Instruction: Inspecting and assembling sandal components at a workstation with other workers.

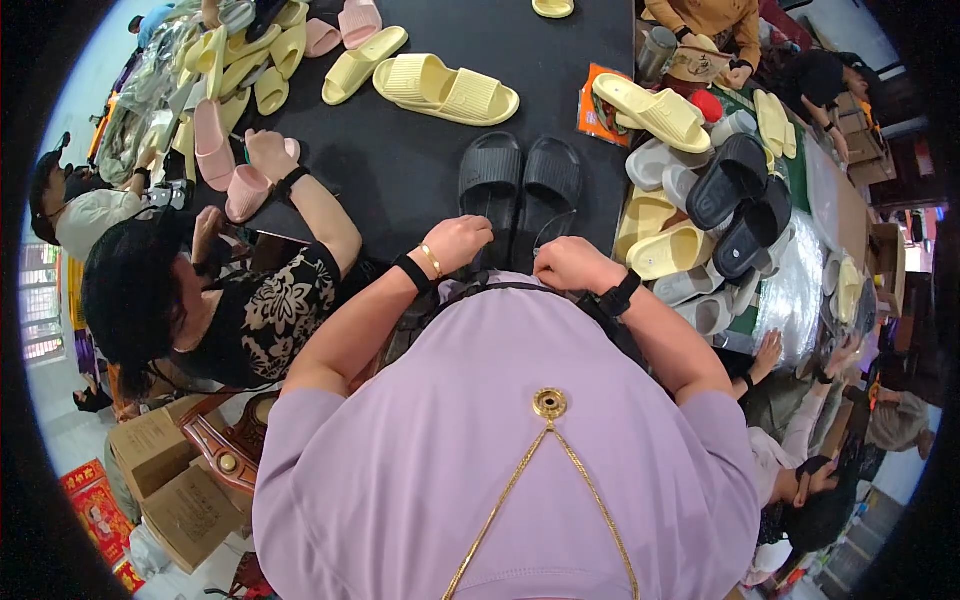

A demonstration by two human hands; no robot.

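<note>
A pair of black slippers lies side by side on the dark table, toes pointing away from me: the left slipper (490, 165) and the right slipper (553, 172). At the heel of the left one, my left hand (458, 243) is closed, fingertips pinched together. My right hand (578, 266) is also closed, just behind the right slipper's heel. A thin pale curved strand (556, 226) rises beside its fingers over that slipper. What either pinch holds is too small to make out.
Cream slippers (445, 88) lie beyond the black pair. At left, a co-worker's hand (268, 155) is among pink slippers (213, 145). To the right are piled cream, grey and black slippers (740, 180) and an orange packet (603, 105). Cardboard boxes (190, 515) stand lower left.
</note>
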